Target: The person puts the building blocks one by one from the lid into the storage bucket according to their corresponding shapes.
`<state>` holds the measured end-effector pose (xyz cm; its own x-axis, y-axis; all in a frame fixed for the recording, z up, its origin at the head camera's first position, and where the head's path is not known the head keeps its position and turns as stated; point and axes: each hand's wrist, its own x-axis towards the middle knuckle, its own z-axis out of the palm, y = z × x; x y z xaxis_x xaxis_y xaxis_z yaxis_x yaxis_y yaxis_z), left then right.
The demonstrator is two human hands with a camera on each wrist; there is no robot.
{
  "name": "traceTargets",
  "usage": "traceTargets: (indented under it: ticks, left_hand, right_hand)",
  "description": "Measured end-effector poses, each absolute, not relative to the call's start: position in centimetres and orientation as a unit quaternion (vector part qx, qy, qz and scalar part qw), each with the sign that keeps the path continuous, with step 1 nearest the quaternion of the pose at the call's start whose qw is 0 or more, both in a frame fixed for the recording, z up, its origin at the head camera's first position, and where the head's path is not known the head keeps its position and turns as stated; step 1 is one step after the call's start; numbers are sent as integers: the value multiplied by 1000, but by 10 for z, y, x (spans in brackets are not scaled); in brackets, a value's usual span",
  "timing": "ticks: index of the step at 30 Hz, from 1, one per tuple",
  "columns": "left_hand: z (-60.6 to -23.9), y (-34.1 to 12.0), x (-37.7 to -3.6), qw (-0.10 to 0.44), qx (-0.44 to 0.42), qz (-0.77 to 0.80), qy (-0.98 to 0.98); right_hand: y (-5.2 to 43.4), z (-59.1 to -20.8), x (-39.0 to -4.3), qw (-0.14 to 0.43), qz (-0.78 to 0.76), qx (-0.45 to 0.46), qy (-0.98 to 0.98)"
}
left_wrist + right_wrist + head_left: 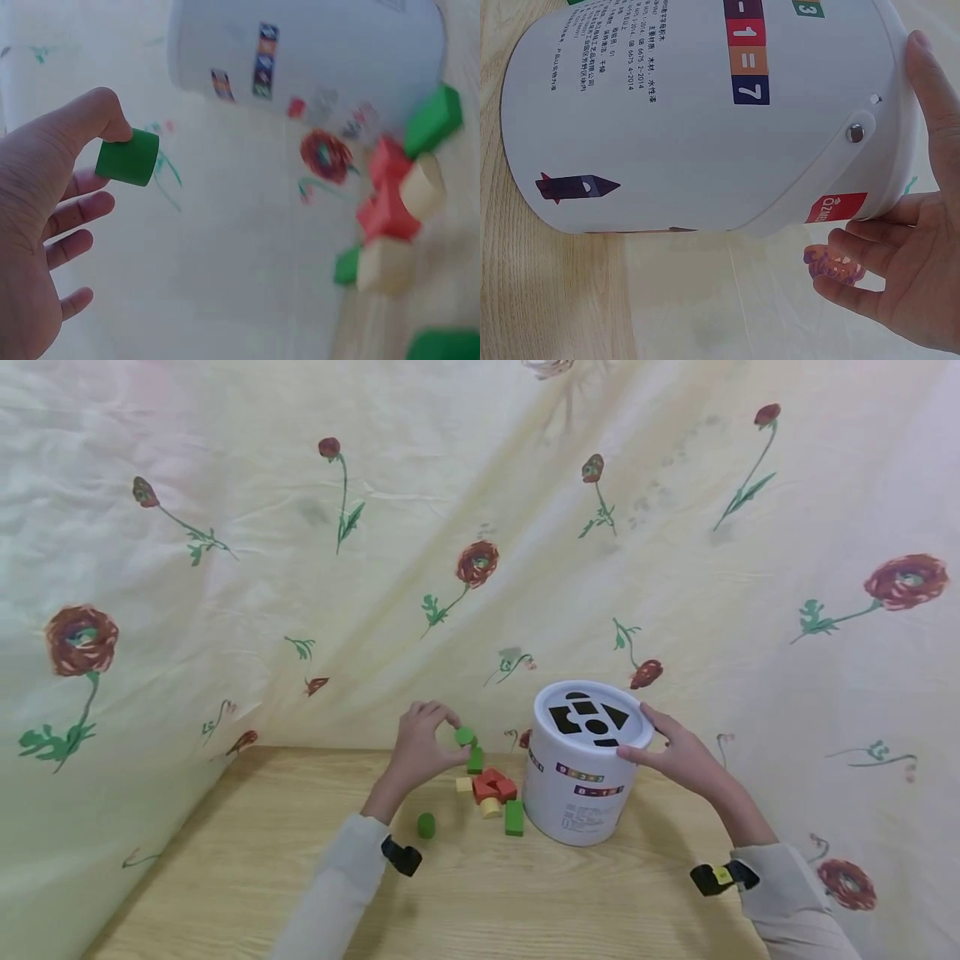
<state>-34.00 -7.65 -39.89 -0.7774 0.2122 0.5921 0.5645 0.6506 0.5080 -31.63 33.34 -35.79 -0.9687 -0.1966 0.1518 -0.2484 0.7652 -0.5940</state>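
Between thumb and fingertips, my left hand (420, 750) pinches a green cylinder block (127, 157), held up above the table to the left of a white bucket (577, 806). The bucket stands upright, and its lid (647, 727) has several dark shaped holes. My right hand (690, 762) grips the lid's right edge, thumb toward the front and fingers toward the back. Beside the bucket lie red blocks (490, 785), a green rectangular block (513, 818), another green block (475, 762) and pale wooden blocks (491, 809). A green rounded block (426, 825) sits apart, near my left wrist.
The wooden table (480, 902) ends at the back against a hanging flowered cloth (390, 593), close behind the bucket and blocks. The cloth also runs along the left side. A carry handle (810, 180) lies against the bucket's side in the right wrist view.
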Motion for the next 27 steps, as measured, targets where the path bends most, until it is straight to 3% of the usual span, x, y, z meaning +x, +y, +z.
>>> traceTargets:
  ticks: [11,27]
  left_hand:
    - [-363,-15,-341,270,-249,-341,-865]
    - [-350,53,-340,284,-238,-361,-856]
  right_hand:
    - [335,-357,-317,42,320,120,-939]
    - [334,-360,-318,47,322,124,-937]
